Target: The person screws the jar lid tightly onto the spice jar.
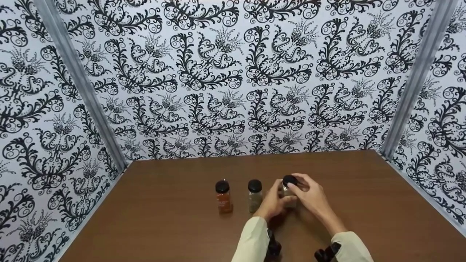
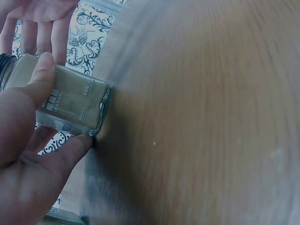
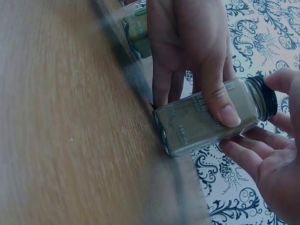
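Note:
A square glass spice jar (image 3: 206, 117) with beige-brown powder and a black lid (image 1: 289, 179) is upright between the hands, its base at the table surface. My left hand (image 1: 272, 203) grips its body, thumb across the printed front in both wrist views. At the top, my right hand (image 1: 310, 193) pinches the black lid between thumb and fingers. Just left of the left hand stands a second spice jar (image 1: 255, 196) with greenish-brown contents, partly hidden by that hand. Farther left is a third jar (image 1: 224, 198), orange-red inside, also black-lidded.
The brown wooden table (image 1: 174, 196) carries all three jars. Patterned black-and-white panels (image 1: 218, 72) enclose it at the back and sides, with grey strips (image 1: 87, 87) along the corners. Dark straps (image 1: 273, 247) circle the wrists over pale sleeves.

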A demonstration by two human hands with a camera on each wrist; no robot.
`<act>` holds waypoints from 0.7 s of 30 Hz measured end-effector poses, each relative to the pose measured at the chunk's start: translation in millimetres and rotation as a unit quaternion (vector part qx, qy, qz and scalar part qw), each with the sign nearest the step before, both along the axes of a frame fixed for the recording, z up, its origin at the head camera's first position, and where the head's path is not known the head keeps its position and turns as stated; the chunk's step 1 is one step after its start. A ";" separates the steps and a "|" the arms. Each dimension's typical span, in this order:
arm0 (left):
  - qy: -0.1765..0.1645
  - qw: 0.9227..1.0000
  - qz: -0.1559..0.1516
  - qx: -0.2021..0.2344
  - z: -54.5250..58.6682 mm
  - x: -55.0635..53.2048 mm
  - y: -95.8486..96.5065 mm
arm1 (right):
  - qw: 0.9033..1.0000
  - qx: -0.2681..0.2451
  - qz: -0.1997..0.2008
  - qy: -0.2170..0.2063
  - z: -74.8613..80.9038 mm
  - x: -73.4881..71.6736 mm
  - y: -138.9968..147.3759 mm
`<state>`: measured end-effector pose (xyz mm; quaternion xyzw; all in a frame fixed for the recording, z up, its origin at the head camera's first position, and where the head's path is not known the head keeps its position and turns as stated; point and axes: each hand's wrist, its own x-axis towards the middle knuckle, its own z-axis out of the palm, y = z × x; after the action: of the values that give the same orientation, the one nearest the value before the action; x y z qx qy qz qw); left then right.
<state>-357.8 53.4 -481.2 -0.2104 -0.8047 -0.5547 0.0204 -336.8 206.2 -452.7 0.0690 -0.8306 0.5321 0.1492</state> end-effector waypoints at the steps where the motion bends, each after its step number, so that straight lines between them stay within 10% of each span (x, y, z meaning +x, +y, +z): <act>1: 0.000 1.000 0.000 0.000 0.0 -0.1 0.1 | 1.000 0.000 0.002 -0.001 -0.1 0.1 0.1; 21: -0.012 1.000 0.003 -0.002 0.8 0.9 1.0 | 1.000 -0.002 0.005 0.015 -1.0 0.7 -0.4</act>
<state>-356.9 54.5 -480.5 -0.2014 -0.8066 -0.5556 0.0117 -336.1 205.9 -453.7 0.0806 -0.8269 0.5332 0.1593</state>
